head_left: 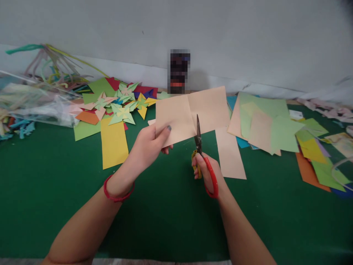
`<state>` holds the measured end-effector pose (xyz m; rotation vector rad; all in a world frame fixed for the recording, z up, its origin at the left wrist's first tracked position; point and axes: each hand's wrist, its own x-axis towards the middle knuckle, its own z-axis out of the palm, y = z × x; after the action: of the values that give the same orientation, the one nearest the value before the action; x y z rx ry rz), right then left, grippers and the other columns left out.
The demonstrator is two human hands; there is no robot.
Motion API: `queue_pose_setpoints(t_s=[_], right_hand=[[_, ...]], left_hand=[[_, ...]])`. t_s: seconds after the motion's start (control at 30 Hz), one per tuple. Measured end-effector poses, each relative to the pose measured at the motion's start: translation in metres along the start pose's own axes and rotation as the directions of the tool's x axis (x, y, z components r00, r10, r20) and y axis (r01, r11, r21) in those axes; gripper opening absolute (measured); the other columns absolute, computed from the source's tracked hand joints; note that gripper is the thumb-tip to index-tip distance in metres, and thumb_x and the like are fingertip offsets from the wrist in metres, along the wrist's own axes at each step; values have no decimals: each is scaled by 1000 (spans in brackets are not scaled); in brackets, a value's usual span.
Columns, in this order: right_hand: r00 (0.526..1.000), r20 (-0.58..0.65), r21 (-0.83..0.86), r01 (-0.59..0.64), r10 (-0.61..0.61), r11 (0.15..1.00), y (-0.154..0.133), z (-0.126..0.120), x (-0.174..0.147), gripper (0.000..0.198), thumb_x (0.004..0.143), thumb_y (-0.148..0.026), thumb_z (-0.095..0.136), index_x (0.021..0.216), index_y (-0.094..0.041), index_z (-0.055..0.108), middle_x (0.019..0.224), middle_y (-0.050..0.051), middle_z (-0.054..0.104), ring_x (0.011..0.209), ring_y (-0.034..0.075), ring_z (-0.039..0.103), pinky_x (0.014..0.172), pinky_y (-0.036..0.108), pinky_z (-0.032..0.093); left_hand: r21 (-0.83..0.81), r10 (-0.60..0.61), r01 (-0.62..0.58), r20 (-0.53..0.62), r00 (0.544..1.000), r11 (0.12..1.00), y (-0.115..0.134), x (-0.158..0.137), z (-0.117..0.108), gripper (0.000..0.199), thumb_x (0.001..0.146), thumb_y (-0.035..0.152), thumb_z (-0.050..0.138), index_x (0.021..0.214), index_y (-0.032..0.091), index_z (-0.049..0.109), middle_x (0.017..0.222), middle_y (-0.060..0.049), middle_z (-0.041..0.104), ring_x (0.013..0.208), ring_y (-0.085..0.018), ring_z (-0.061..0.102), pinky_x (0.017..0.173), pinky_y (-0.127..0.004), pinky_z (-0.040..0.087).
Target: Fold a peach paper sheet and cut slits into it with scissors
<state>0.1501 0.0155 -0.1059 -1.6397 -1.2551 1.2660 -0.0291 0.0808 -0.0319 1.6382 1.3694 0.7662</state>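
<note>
My left hand (pixel 150 145) grips a pale peach sheet of paper (pixel 175 116) at its lower left, thumb on top. A crease runs down the sheet's middle, and its right half spreads over toward the back right. In my right hand (pixel 206 165) is a pair of scissors (pixel 199 138) with one red and one yellow handle, blades pointing up. The blades meet the sheet's lower edge near the crease. Another peach strip of paper (pixel 231 158) lies on the table just behind my right hand.
Folded paper stars (pixel 122 112) and a yellow sheet (pixel 114 143) lie at the left, beside a clear plastic bag (pixel 55 106) and pipe-cleaner-like strands (pixel 55 68). Stacked coloured sheets (pixel 264 125) lie at the right on the green table (pixel 154 221). A pixelated dark object (pixel 179 70) stands against the wall.
</note>
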Motion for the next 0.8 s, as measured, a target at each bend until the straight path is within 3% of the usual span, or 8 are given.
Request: queue_pose_setpoints(t_s=[0.8], right_hand=[[999, -26, -7, -32, 32, 999, -8, 1, -5, 48, 79, -64, 44, 62, -19, 45, 52, -3, 44, 41, 10, 44, 37, 22, 39]], left_hand=[[-19, -28, 29, 43, 999, 999, 0, 0, -7, 27, 85, 24, 43, 60, 18, 51, 47, 1, 54, 46, -10, 53, 49, -19, 44]])
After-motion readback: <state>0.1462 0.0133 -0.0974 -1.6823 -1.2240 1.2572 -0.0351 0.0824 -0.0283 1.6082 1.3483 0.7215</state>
